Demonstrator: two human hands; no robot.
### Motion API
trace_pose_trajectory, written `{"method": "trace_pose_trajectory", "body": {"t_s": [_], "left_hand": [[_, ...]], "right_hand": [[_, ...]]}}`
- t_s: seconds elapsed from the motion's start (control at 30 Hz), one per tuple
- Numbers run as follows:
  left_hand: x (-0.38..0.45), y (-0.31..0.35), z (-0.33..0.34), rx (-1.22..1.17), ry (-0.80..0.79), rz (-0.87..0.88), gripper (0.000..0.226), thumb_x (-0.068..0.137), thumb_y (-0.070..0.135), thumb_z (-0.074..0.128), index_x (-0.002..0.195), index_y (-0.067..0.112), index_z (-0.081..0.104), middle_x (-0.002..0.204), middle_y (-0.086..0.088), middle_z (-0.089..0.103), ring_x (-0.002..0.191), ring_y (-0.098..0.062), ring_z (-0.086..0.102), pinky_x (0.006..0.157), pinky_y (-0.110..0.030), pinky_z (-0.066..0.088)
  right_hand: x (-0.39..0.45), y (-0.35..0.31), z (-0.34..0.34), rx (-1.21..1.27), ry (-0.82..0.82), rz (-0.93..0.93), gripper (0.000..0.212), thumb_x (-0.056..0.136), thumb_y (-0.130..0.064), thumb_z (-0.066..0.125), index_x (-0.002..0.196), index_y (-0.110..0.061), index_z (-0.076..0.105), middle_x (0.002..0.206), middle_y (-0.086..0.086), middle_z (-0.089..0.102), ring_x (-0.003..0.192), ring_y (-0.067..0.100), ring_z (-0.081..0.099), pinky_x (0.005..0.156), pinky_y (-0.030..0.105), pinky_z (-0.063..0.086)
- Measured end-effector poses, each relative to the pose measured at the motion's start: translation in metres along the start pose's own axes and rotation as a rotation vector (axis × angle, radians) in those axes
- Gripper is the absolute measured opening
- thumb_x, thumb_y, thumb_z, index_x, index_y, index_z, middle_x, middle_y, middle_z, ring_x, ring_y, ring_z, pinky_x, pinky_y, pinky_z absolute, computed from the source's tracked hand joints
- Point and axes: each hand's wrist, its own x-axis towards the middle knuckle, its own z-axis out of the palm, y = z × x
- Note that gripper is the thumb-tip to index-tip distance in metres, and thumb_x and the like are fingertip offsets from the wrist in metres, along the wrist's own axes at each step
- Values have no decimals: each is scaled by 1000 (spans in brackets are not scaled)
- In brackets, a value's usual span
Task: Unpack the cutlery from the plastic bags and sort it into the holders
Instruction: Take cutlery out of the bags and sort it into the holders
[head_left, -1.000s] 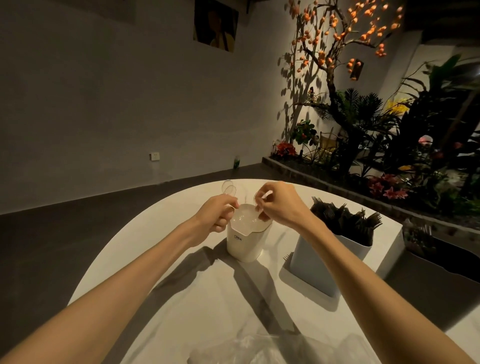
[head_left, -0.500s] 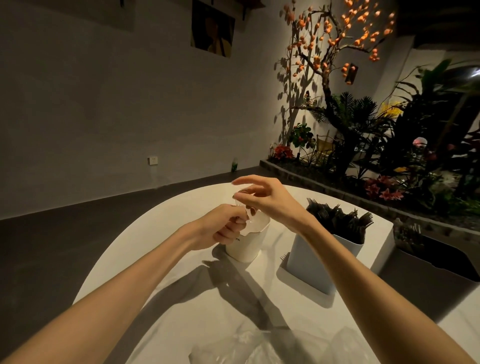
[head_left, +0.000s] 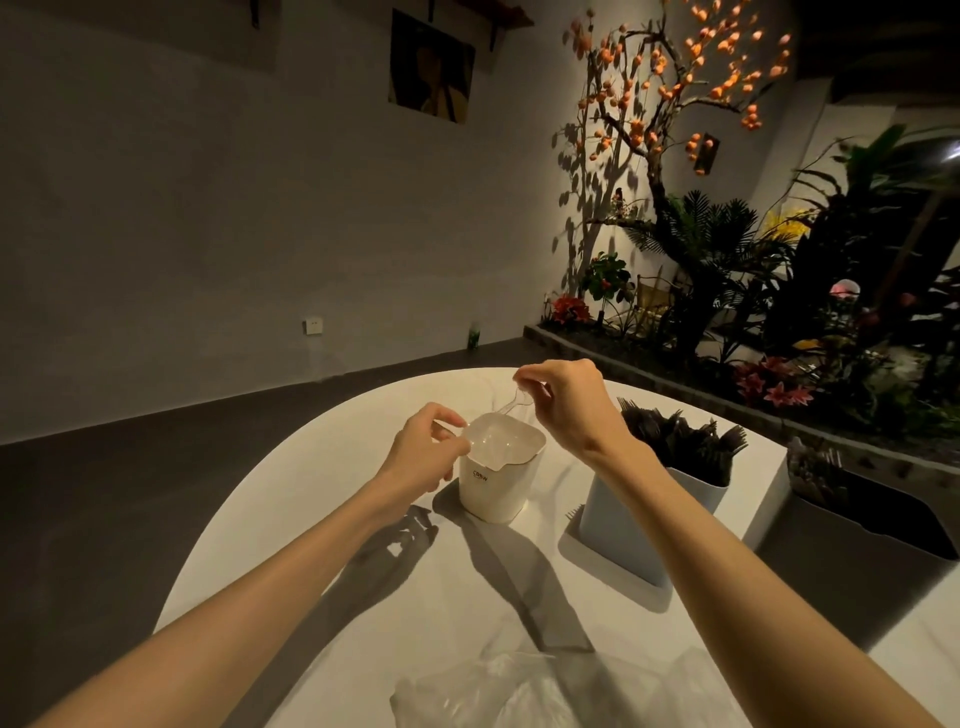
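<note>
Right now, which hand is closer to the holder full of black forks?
Right. The right hand, pinching a clear spoon, hovers just left of the fork holder. The left hand sits farther away, on the far side of the white cup.

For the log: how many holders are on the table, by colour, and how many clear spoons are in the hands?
Cream holder: 1
Grey holder, full of black cutlery: 1
Clear spoon, pinched by the right hand over the cream holder: 1
Total: 3
The left hand pinches something clear at the cream holder's rim; too faint to count.
</note>
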Motion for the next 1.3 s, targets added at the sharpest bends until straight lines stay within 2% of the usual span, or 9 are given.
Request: {"method": "trace_pose_trajectory", "body": {"t_s": [0.17, 0.3, 0.47, 0.73, 0.83, 1.03, 1.1, 1.2, 1.3], "left_hand": [[-3, -1, 4, 50, 6, 137, 26, 98, 26, 64, 124, 29, 67, 117, -2, 67, 84, -21, 66, 49, -16, 48], [-4, 10, 18, 236, 7, 260, 25, 95, 16, 68, 118, 20, 75, 118, -1, 74, 99, -19, 67, 82, -30, 60], [2, 19, 27, 313, -24, 282, 17, 91, 18, 73, 107, 18, 80, 114, -3, 76, 103, -19, 67, 90, -33, 55], [8, 26, 24, 241, 55, 350, 17, 92, 21, 72, 107, 17, 80, 99, 2, 72, 94, -15, 62, 79, -30, 53], [9, 19, 30, 455, 64, 305, 18, 91, 30, 74, 108, 25, 79, 99, 4, 65, 86, -14, 57, 66, -22, 46], [-6, 13, 33, 438, 130, 337, 28, 87, 42, 75, 112, 31, 69, 108, 4, 54, 95, -14, 59, 76, -27, 50], [-17, 17, 27, 418, 81, 360, 17, 90, 36, 71, 106, 32, 68, 106, 5, 59, 95, -15, 62, 78, -31, 54], [-42, 25, 16, 415, -61, 327, 18, 92, 28, 69, 110, 26, 70, 109, 2, 67, 93, -17, 64, 76, -30, 57], [-76, 28, 12, 423, -233, 280, 22, 92, 23, 70, 114, 20, 72, 112, -1, 70, 91, -13, 64, 80, -29, 58]], "right_hand": [[9, 2, 1, -100, -180, -87, 16, 91, 3, 65, 97, -5, 77, 91, 9, 76, 84, 21, 72, 77, 35, 61], [3, -5, 4, 31, -148, -48, 17, 95, -7, 66, 110, -11, 74, 102, 4, 77, 93, 16, 73, 83, 34, 61], [-5, 1, 10, 98, -124, 49, 9, 96, -11, 67, 100, -10, 75, 93, 2, 76, 87, 16, 71, 80, 41, 61], [-8, 0, -2, 182, 54, 16, 14, 95, -14, 69, 106, -7, 76, 95, 4, 77, 86, 13, 73, 78, 29, 62], [-14, 5, 9, 149, -70, 79, 14, 95, -11, 69, 105, -8, 77, 98, 5, 76, 86, 12, 71, 81, 33, 62], [-39, 8, 30, -38, -282, 267, 23, 93, -30, 71, 114, -21, 77, 109, 2, 57, 98, 16, 55, 77, 28, 42], [-40, 2, 18, 28, -251, 282, 32, 96, -39, 65, 124, -23, 71, 110, 2, 54, 95, 13, 51, 78, 26, 39], [-48, -19, -16, 103, -151, 249, 24, 99, -34, 62, 115, -21, 74, 102, 0, 61, 86, 4, 50, 77, 28, 40], [-76, -37, -48, 102, -303, 235, 25, 99, -31, 61, 110, -14, 76, 103, 1, 72, 84, 4, 59, 82, 33, 54]]}}
